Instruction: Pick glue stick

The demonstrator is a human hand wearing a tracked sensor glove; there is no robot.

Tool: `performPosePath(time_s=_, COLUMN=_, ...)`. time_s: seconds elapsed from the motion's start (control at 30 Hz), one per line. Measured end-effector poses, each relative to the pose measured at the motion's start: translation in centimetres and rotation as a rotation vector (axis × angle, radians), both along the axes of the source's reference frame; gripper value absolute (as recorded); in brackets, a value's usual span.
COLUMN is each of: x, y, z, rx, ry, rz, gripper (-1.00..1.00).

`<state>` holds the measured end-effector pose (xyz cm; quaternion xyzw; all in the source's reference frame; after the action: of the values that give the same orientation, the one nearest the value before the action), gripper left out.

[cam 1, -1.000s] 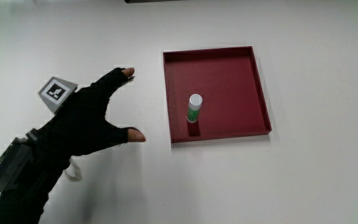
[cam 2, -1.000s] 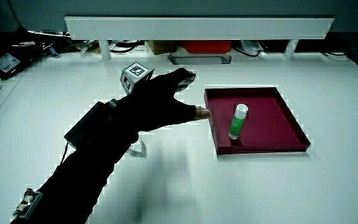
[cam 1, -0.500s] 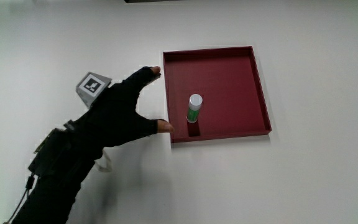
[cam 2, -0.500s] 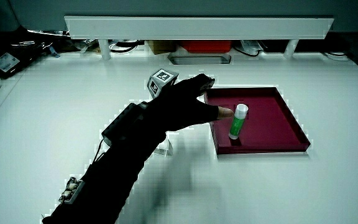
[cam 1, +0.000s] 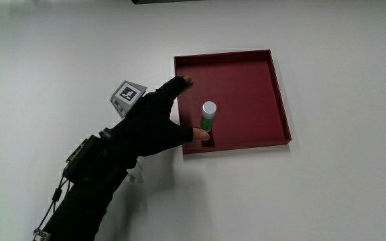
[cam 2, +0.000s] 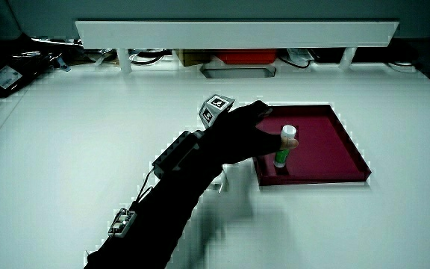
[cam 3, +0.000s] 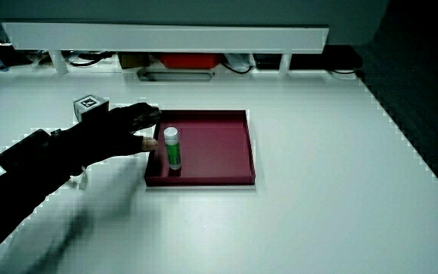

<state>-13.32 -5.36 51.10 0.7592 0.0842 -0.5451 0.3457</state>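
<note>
Forearm and hand [cam 1: 149, 124] reach over the table [cam 1: 59, 53] toward the red tray [cam 1: 280, 100], with the patterned cube [cam 1: 127, 98] riding on the back of the glove. The hand sits at the tray's rim, its fingers spread wide and holding nothing; the thumb tip [cam 1: 202, 134] lies just beside the base of the glue stick [cam 1: 208, 116], and the other fingertips [cam 1: 183, 81] reach over the rim farther from the person. In a side view the thumb [cam 2: 289, 142] overlaps the stick [cam 2: 284, 146], so whether it is touching cannot be told.

By my judgement this is the approach step, just short of the grasp. The next move calls for the fingers to come around the stick's body and close on it opposite the thumb, gently enough not to tip it, and then a lift straight up clear of the tray walls.

The glue stick stands upright inside the tray, close to the wall nearer the person. Its long axis is vertical, with the white cap [cam 3: 171, 133] pointing up and the green body [cam 3: 174, 155] below resting on the tray floor.
</note>
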Motion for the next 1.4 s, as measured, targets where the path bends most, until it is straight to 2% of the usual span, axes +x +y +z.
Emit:
performPosePath(time_s=0.1, x=0.8, y=0.1, z=-0.1, rx=-0.021, ry=-0.011, rz=-0.001, gripper=0.0)
performPosePath(time_s=0.27, x=1.8, y=-0.1, z=0.6, rx=0.004, ry=0.013, rz=0.011, gripper=0.0)
performPosePath(time_s=0.47, x=2.4, y=0.0, z=1.2, rx=0.03, ry=0.0, rz=0.018, gripper=0.0)
performPosePath(time_s=0.6, x=2.5, y=0.1, z=1.0, rx=0.054, ry=-0.017, rz=-0.012, gripper=0.14)
performPosePath(time_s=0.67, x=2.6, y=0.2, z=0.9, rx=0.094, ry=-0.043, rz=-0.033, gripper=0.21)
performPosePath(time_s=0.87, x=2.4, y=0.6, z=0.7, rx=0.123, ry=-0.087, rz=-0.129, gripper=0.41)
performPosePath(time_s=0.93, x=2.5, y=0.6, z=0.9, rx=0.132, ry=-0.114, rz=-0.136, gripper=0.48)
performPosePath(time_s=0.97, x=2.5, y=0.6, z=1.1, rx=0.146, ry=-0.109, rz=-0.138, gripper=0.52)
performPosePath(time_s=1.03, x=2.5, y=0.7, z=1.0, rx=0.143, ry=-0.103, rz=-0.162, gripper=0.59)
performPosePath(time_s=1.1, x=2.5, y=0.8, z=0.8, rx=0.152, ry=-0.118, rz=-0.175, gripper=0.66)
performPosePath(time_s=1.13, x=2.4, y=0.8, z=0.8, rx=0.154, ry=-0.102, rz=-0.18, gripper=0.69)
performPosePath(time_s=1.17, x=2.4, y=0.8, z=0.9, rx=0.148, ry=-0.123, rz=-0.177, gripper=0.72)
performPosePath(time_s=1.2, x=2.4, y=0.8, z=1.0, rx=0.155, ry=-0.107, rz=-0.181, gripper=0.76)
performPosePath(time_s=1.23, x=2.4, y=0.8, z=0.9, rx=0.139, ry=-0.117, rz=-0.182, gripper=0.79)
performPosePath(time_s=1.33, x=2.3, y=0.9, z=1.0, rx=0.133, ry=-0.105, rz=-0.186, gripper=0.9)
performPosePath(time_s=1.4, x=2.2, y=0.9, z=1.1, rx=0.144, ry=-0.094, rz=-0.192, gripper=0.97)
